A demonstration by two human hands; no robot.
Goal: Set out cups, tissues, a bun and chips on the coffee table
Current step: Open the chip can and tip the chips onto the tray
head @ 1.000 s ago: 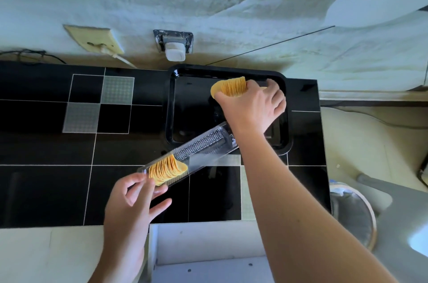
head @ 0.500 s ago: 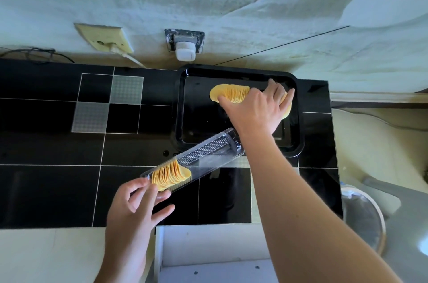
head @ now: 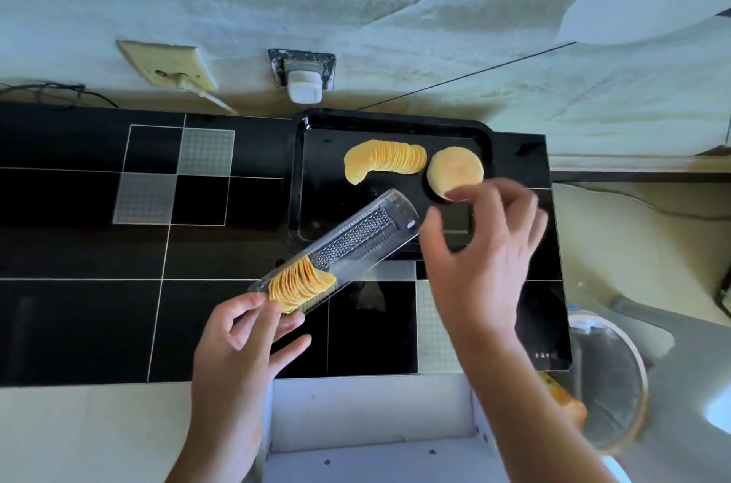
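chips fanned on tray; left hand pinches sleeve.

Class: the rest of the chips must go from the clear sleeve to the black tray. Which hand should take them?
Right. The right hand is free beside the tray; the left hand grips the sleeve holding the chips.

Table top: we see glossy black panels with thin white lines and a few grey, finely dotted squares.
Tray: we see shiny black plastic.
Chip sleeve: we see clear ribbed plastic.
Chips: we see matt, dry yellow.
Bun: we see smooth, pale, matt crust.
Wall: we see rough, patchy plaster.
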